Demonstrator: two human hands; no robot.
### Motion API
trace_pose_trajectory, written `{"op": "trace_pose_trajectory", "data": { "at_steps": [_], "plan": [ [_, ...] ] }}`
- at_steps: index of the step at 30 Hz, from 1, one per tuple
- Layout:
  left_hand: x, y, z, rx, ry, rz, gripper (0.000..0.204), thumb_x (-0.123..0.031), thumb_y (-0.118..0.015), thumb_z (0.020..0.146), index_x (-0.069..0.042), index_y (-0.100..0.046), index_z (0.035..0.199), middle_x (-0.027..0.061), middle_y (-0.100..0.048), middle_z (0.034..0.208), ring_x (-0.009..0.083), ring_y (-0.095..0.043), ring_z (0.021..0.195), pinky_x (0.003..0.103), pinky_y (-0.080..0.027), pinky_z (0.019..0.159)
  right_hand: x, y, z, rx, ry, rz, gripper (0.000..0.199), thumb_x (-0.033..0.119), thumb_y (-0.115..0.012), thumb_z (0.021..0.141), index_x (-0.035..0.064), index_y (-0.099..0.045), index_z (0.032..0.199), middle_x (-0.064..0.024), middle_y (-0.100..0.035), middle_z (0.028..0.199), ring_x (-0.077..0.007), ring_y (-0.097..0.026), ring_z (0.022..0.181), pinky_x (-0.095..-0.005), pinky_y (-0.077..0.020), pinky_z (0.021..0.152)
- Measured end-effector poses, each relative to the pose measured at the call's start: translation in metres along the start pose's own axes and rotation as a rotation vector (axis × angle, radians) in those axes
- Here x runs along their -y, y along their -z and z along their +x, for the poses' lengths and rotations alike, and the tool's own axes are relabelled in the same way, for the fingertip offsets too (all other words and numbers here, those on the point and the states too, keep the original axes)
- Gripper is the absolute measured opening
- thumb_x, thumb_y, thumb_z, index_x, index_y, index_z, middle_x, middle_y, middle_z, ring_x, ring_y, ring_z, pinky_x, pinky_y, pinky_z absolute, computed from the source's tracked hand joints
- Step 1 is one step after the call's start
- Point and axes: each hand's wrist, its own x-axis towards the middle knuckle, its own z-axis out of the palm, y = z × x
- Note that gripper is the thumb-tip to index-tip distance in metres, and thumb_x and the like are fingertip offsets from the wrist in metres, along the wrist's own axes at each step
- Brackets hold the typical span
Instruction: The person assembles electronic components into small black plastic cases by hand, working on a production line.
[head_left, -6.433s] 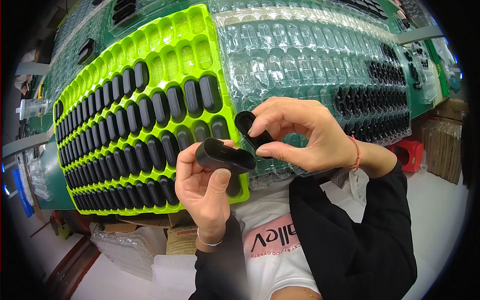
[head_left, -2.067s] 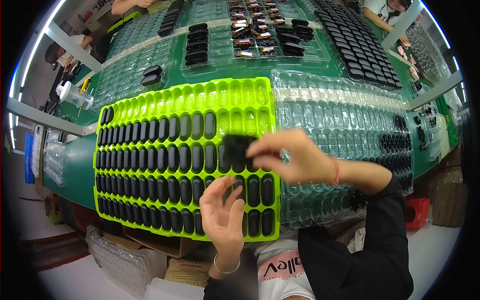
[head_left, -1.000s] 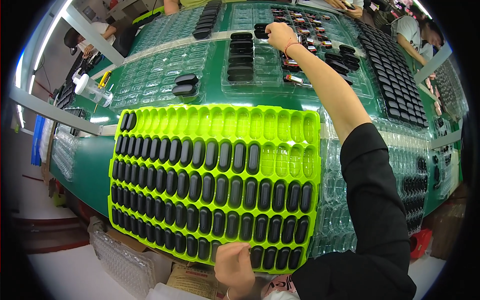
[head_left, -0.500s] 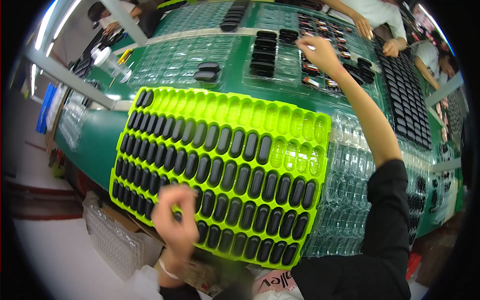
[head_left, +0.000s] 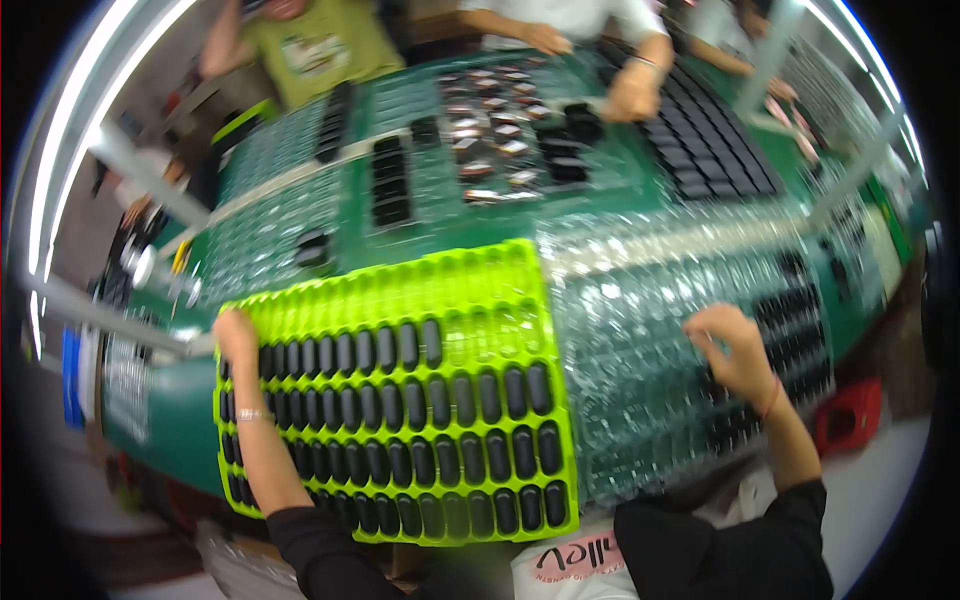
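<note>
A lime-green tray [head_left: 565, 440] with rows of oval slots lies in front of me, its lower rows filled with black oblong pieces [head_left: 515, 392]. Slots of its far row show bare green along most of their length. My left hand [head_left: 236, 338] is at the tray's far left corner, fingers drawn together and pointing down; what they hold, if anything, is hidden. To the right, my right hand [head_left: 735, 350] hovers above clear plastic trays [head_left: 640, 390], slightly blurred. Its thumb and forefinger are curved and apart, with nothing visible between them.
More black pieces [head_left: 790, 320] sit in the clear trays at the right. Across the green table are a large black-filled tray [head_left: 705, 150], small shiny parts [head_left: 495, 130] and black stacks [head_left: 392, 180]. Other people work along the far side. A red container [head_left: 848, 415] stands lower right.
The view has swung right. My left hand has gone from the tray's near rows to its far left corner. My right hand has drawn back from the far table to the clear trays.
</note>
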Motion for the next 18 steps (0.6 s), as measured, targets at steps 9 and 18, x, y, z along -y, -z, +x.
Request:
{"op": "trace_pose_trajectory", "data": {
  "at_steps": [9, 18],
  "plan": [
    [0.043, -0.007, 0.024, -0.017, 0.083, 0.026, 0.031, -0.025, -0.071, 0.074, 0.002, -0.066, 0.086, 0.0241, -0.068, 0.090, 0.0429, -0.065, 0.086, 0.052, -0.051, 0.076, -0.132, 0.076, -0.085, -0.377, -0.409, -0.026, 0.016, 0.007, -0.065, 0.091, -0.0023, -0.071, 0.102, -0.0120, -0.074, 0.092, -0.0152, -0.071, 0.084, -0.0263, -0.0524, 0.076],
    [-0.101, 0.127, -0.067, -0.367, -0.338, -0.218, 0.031, -0.008, -0.059, 0.093, 0.000, -0.060, 0.122, 0.0187, -0.064, 0.118, 0.0364, -0.060, 0.103, 0.044, -0.046, 0.090, -0.222, 0.120, -0.123, -0.295, -0.593, -0.270, 0.018, 0.020, -0.064, 0.084, 0.0046, -0.072, 0.089, -0.0130, -0.072, 0.084, -0.0282, -0.069, 0.076, -0.0373, -0.0535, 0.071]
  ]
}}
